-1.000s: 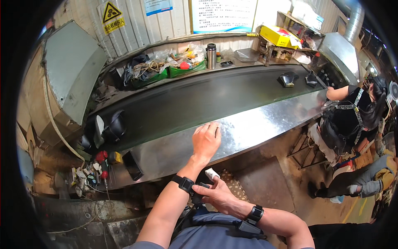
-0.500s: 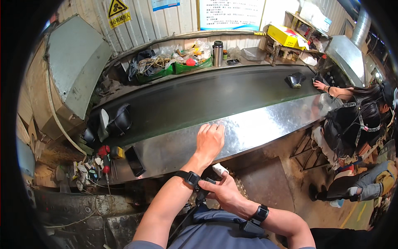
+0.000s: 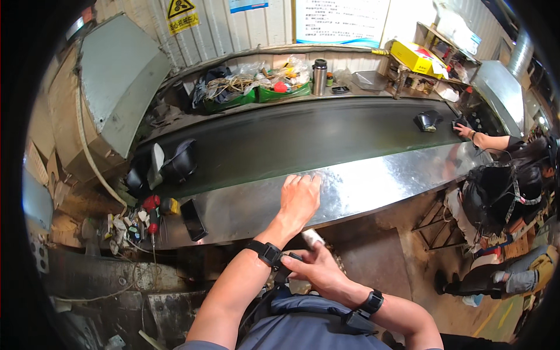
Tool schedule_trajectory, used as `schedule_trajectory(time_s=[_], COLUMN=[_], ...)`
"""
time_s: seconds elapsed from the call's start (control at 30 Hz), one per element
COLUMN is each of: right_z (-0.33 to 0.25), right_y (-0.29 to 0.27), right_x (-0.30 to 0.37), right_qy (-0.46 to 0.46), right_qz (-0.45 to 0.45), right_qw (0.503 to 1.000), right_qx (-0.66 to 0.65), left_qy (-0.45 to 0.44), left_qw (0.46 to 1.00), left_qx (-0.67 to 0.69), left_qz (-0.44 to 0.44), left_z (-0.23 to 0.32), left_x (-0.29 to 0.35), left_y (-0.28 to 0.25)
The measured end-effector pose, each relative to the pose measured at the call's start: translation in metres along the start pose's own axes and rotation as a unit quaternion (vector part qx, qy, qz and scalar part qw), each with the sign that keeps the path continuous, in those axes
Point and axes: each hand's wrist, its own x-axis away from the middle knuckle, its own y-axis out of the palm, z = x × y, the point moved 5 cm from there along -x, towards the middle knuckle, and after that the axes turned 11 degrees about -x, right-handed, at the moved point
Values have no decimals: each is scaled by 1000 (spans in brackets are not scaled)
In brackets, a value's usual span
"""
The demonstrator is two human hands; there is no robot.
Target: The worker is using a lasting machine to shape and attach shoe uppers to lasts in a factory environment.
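Black wrist strap (image 3: 270, 254), snug on left forearm

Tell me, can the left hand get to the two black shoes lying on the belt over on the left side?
Probably yes, with a stretch. The left hand lies flat and empty on the steel ledge, and nothing stands between it and the black shoes on the belt; they lie well off to its left.
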Motion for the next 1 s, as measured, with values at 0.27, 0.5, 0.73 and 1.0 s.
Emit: schedule_trajectory(time_s=[0.27,0.5,0.73,1.0], right_z=[-42,-28,-37,-43], right_y=[27,49,46,36], right_x=[52,60,80,85], right_qy=[-303,-429,-462,-413], right_qz=[-281,-376,-402,-407], right_qw=[816,642,615,678], right_qx=[403,512,497,452], left_qy=[-5,-21,-50,-116], left_qw=[996,996,998,989], left_qx=[-84,-88,-45,34], left_qz=[-21,-25,-22,-84], left_z=[-13,3,13,26], left_x=[2,-4,-11,-29], left_y=[-24,-35,-51,-74])
